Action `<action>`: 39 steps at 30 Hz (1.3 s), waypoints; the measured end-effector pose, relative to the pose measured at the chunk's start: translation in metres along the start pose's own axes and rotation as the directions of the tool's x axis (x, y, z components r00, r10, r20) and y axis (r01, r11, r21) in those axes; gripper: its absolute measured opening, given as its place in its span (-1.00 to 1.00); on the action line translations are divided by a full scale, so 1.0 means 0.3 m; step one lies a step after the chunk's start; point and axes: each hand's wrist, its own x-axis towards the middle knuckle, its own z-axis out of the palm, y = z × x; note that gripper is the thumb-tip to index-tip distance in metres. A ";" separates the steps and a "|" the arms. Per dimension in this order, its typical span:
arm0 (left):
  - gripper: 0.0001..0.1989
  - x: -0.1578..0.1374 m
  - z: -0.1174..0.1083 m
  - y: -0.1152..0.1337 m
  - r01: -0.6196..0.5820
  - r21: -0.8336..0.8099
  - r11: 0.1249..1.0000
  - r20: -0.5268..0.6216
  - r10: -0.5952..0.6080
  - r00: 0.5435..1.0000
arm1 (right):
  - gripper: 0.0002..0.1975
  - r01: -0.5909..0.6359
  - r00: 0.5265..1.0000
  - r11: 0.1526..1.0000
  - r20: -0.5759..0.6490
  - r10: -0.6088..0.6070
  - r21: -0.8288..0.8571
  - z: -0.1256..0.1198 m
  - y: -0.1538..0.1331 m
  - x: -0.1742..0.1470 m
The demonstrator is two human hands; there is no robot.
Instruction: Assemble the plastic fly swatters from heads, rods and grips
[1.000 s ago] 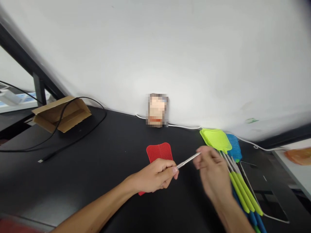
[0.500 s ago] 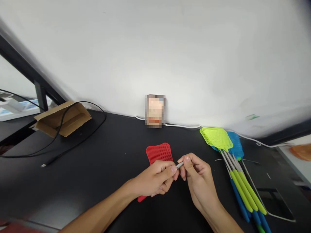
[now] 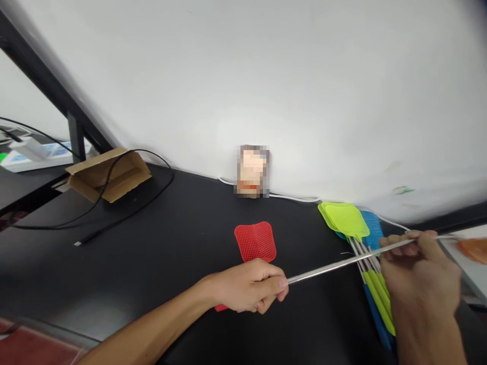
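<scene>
A thin silvery telescopic rod [image 3: 331, 267] stretches between my two hands, sloping up to the right. My left hand [image 3: 251, 285] is closed around its lower left end. Toward the far right end, my right hand [image 3: 422, 276] has its fingers wrapped on the rod, somewhat blurred. Just beyond my left hand lies a red mesh fly swatter head [image 3: 255, 241] on the black table. A red handle end [image 3: 221, 307] pokes out below my left wrist; whether it joins the rod is hidden by the hand.
Several green and blue fly swatters [image 3: 348, 220] lie at the right, partly behind my right hand. An open cardboard box [image 3: 110, 175] and a black cable [image 3: 125, 219] are on the left. A small blurred-out box [image 3: 251, 172] leans against the white wall.
My right hand has pulled away to the right, drawing the rod out from a short stub to a long length. My left hand keeps its grip in nearly the same place.
</scene>
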 end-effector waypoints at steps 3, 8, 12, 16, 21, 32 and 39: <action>-0.56 -0.014 -0.018 -0.004 -0.009 0.028 1.000 -0.031 0.010 0.999 | -0.76 -0.050 0.998 0.995 0.053 0.045 0.090 0.013 0.021 -0.009; -0.56 -0.007 -0.020 -0.011 -0.007 -0.016 1.000 -0.054 0.006 0.999 | -0.73 -0.033 0.988 0.999 0.149 0.026 0.044 0.100 0.067 -0.119; -0.58 0.008 -0.001 -0.020 -0.093 -0.188 0.978 -0.132 0.069 0.989 | -0.73 -0.213 0.895 0.968 0.370 0.248 -0.133 0.191 0.128 -0.352; -0.56 -0.001 0.007 -0.028 -0.152 -0.207 0.967 -0.162 0.119 0.980 | -0.69 -0.232 0.798 0.954 0.524 0.297 -0.188 0.215 0.180 -0.530; -0.50 0.000 0.007 -0.049 -0.135 -0.198 0.971 -0.170 0.102 0.980 | -0.68 -0.237 0.750 0.951 0.584 0.310 -0.201 0.191 0.217 -0.563; -0.62 0.026 -0.020 -0.013 -0.351 -0.473 0.808 -0.358 0.188 0.915 | -0.59 0.039 0.761 0.921 0.609 0.223 -0.387 0.215 0.191 -0.419; -0.75 -0.030 -0.128 0.050 -0.610 -0.330 0.720 -0.762 0.179 0.623 | -0.31 0.618 0.693 0.474 0.719 0.047 -0.627 0.278 0.260 -0.475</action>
